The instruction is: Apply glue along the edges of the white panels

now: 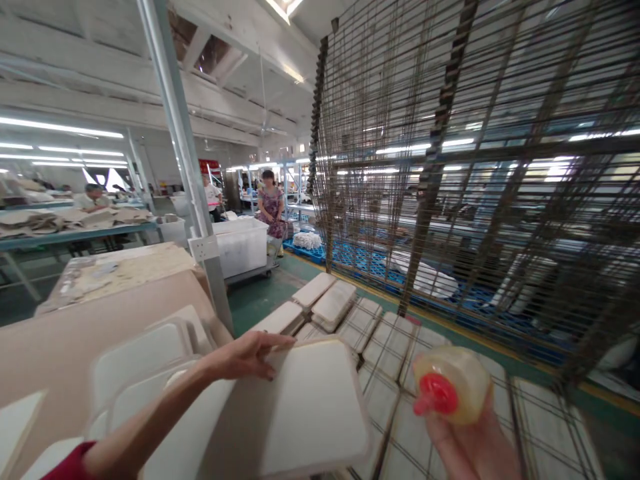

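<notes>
My left hand (pixel 253 355) reaches in from the lower left and grips the upper left edge of a white rounded-corner panel (pixel 310 407), its fingers along the far edge and thumb side. The panel is tilted toward me, and a shadow falls over its left part. In my right hand (pixel 470 443), at the lower right, is a yellowish translucent squeeze bottle (pixel 453 380) with a red cap and nozzle (pixel 436 393) pointing left. The bottle is apart from the panel and slightly blurred. More white panels (pixel 143 357) lean in a stack left of my left forearm.
Several panels (pixel 387 347) lie in rows under a wire grid on the right. A tall wire rack (pixel 380 133) stands tilted up behind them. A metal post (pixel 187 167) rises beside the pinkish-beige worktable (pixel 165 283). A white bin (pixel 243 247) and a person (pixel 270 203) are farther back.
</notes>
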A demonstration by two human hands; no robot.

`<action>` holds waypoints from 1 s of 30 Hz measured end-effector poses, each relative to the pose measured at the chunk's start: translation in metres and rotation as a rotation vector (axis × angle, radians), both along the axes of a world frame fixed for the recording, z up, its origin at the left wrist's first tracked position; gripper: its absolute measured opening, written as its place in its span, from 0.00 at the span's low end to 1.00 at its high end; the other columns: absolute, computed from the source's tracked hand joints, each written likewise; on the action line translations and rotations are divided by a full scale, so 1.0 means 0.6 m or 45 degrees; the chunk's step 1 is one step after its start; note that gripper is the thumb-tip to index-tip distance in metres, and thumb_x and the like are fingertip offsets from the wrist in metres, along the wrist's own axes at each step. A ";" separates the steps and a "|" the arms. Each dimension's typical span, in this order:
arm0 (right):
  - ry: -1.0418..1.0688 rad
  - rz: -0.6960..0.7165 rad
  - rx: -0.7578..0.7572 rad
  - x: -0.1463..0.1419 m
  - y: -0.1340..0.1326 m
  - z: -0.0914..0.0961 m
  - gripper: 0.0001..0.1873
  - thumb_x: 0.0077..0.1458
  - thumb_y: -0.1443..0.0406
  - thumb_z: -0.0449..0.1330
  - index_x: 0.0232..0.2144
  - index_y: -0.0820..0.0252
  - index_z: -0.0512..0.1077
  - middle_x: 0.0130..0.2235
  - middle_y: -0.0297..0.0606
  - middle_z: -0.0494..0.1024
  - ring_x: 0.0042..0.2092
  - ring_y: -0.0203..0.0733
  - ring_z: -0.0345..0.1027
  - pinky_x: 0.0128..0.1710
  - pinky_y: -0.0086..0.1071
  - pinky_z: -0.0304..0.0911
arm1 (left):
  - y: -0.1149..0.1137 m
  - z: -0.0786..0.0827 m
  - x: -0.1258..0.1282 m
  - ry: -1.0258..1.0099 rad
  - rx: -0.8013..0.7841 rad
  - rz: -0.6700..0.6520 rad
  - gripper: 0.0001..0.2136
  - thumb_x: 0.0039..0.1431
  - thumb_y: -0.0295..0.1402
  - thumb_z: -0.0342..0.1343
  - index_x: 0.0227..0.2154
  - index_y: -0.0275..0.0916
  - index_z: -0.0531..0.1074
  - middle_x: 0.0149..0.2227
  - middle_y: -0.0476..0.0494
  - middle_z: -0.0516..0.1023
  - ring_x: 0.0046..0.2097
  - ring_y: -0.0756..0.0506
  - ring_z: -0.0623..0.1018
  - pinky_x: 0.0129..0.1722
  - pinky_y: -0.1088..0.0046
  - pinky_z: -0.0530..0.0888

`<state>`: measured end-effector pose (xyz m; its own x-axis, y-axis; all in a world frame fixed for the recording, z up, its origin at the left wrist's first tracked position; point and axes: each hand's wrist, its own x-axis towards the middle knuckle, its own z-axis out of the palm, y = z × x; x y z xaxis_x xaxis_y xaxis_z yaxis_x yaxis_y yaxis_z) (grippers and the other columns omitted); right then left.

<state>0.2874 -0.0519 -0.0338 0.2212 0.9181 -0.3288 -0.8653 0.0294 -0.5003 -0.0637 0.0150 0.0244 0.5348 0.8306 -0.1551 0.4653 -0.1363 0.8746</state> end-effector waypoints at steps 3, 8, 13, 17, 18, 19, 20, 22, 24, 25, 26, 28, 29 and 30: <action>-0.092 -0.218 0.092 0.016 0.022 0.048 0.31 0.37 0.50 0.72 0.46 0.46 0.72 0.48 0.27 0.74 0.45 0.41 0.70 0.36 0.29 0.73 | -0.024 0.020 0.003 0.019 -0.047 -0.060 0.33 0.40 0.33 0.66 0.54 0.40 0.69 0.54 0.50 0.73 0.50 0.42 0.71 0.41 0.77 0.70; -0.348 -0.195 0.407 0.018 0.039 0.064 0.34 0.29 0.58 0.77 0.43 0.49 0.73 0.43 0.31 0.76 0.42 0.40 0.71 0.37 0.26 0.70 | -0.047 0.044 0.000 0.010 -0.151 -0.129 0.33 0.41 0.32 0.66 0.55 0.39 0.68 0.54 0.48 0.73 0.51 0.41 0.73 0.42 0.77 0.71; -0.557 -0.121 0.426 0.021 0.043 0.065 0.25 0.27 0.57 0.77 0.32 0.52 0.75 0.34 0.35 0.78 0.33 0.40 0.71 0.33 0.27 0.69 | -0.061 0.057 -0.004 0.036 -0.183 -0.170 0.33 0.40 0.33 0.68 0.54 0.41 0.70 0.55 0.48 0.73 0.54 0.39 0.71 0.47 0.75 0.70; -0.659 -0.135 0.439 0.022 0.045 0.070 0.26 0.25 0.56 0.77 0.31 0.53 0.75 0.34 0.36 0.78 0.31 0.37 0.70 0.31 0.23 0.66 | -0.069 0.066 -0.006 0.026 -0.161 -0.204 0.33 0.39 0.36 0.69 0.53 0.41 0.71 0.54 0.48 0.73 0.56 0.39 0.70 0.50 0.75 0.68; -0.683 -0.126 0.442 0.023 0.046 0.069 0.28 0.25 0.55 0.76 0.34 0.53 0.75 0.35 0.38 0.78 0.32 0.38 0.70 0.32 0.24 0.66 | -0.071 0.068 -0.006 0.010 -0.167 -0.224 0.33 0.40 0.37 0.69 0.53 0.41 0.71 0.54 0.49 0.73 0.55 0.39 0.70 0.51 0.74 0.67; -0.701 -0.113 0.445 0.025 0.047 0.068 0.31 0.26 0.55 0.76 0.36 0.54 0.75 0.37 0.40 0.78 0.32 0.39 0.70 0.32 0.25 0.67 | -0.072 0.070 -0.006 -0.010 -0.171 -0.246 0.33 0.40 0.38 0.69 0.53 0.41 0.71 0.54 0.49 0.73 0.55 0.39 0.70 0.52 0.74 0.67; -0.710 -0.099 0.452 0.026 0.048 0.067 0.33 0.26 0.54 0.76 0.39 0.54 0.75 0.38 0.41 0.77 0.32 0.39 0.70 0.33 0.26 0.67 | -0.074 0.072 -0.007 -0.029 -0.176 -0.269 0.33 0.39 0.39 0.69 0.53 0.41 0.71 0.55 0.49 0.73 0.56 0.38 0.70 0.52 0.73 0.67; -0.704 -0.079 0.469 0.028 0.051 0.065 0.35 0.28 0.55 0.76 0.43 0.53 0.73 0.38 0.41 0.77 0.33 0.40 0.71 0.34 0.27 0.68 | -0.076 0.076 -0.007 -0.042 -0.186 -0.300 0.34 0.39 0.40 0.69 0.53 0.40 0.71 0.55 0.48 0.73 0.56 0.38 0.69 0.53 0.72 0.66; -0.687 -0.054 0.471 0.028 0.055 0.064 0.36 0.27 0.56 0.76 0.43 0.53 0.73 0.38 0.40 0.77 0.34 0.40 0.71 0.35 0.28 0.68 | -0.078 0.081 -0.007 -0.035 -0.199 -0.322 0.34 0.39 0.42 0.69 0.53 0.40 0.71 0.55 0.47 0.73 0.56 0.37 0.69 0.52 0.72 0.67; -0.681 -0.049 0.468 0.028 0.057 0.065 0.36 0.26 0.56 0.76 0.42 0.53 0.74 0.37 0.40 0.77 0.34 0.40 0.71 0.35 0.28 0.68 | -0.080 0.083 -0.007 -0.033 -0.205 -0.329 0.35 0.39 0.42 0.69 0.53 0.39 0.71 0.55 0.46 0.73 0.55 0.37 0.69 0.52 0.72 0.67; -0.679 -0.042 0.469 0.027 0.059 0.064 0.35 0.26 0.56 0.77 0.42 0.53 0.74 0.37 0.40 0.77 0.34 0.40 0.71 0.35 0.28 0.68 | -0.081 0.084 -0.007 -0.035 -0.206 -0.335 0.35 0.39 0.43 0.69 0.54 0.39 0.70 0.54 0.46 0.73 0.55 0.37 0.70 0.51 0.72 0.68; -0.683 -0.044 0.488 0.027 0.061 0.064 0.34 0.26 0.55 0.76 0.40 0.53 0.74 0.37 0.40 0.77 0.33 0.40 0.70 0.35 0.28 0.68 | -0.085 0.086 -0.007 -0.039 -0.185 -0.342 0.35 0.39 0.43 0.69 0.53 0.38 0.71 0.52 0.45 0.75 0.52 0.38 0.72 0.49 0.72 0.69; -0.691 -0.050 0.504 0.027 0.062 0.062 0.33 0.27 0.55 0.76 0.40 0.53 0.74 0.37 0.41 0.77 0.33 0.40 0.70 0.35 0.28 0.68 | -0.087 0.086 -0.006 -0.064 -0.128 -0.307 0.34 0.38 0.43 0.69 0.51 0.38 0.73 0.49 0.45 0.77 0.50 0.38 0.73 0.47 0.72 0.70; -0.707 -0.057 0.521 0.027 0.062 0.061 0.31 0.28 0.56 0.76 0.39 0.53 0.74 0.38 0.41 0.77 0.34 0.40 0.70 0.34 0.29 0.68 | -0.089 0.087 -0.006 -0.090 -0.067 -0.270 0.33 0.37 0.43 0.70 0.49 0.37 0.74 0.46 0.45 0.78 0.48 0.39 0.74 0.46 0.73 0.71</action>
<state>0.3034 -0.0148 0.0030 0.2976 0.9302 0.2150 -0.4775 0.3401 -0.8102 -0.0675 -0.0386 0.0764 0.7077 0.6901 -0.1513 0.3682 -0.1775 0.9126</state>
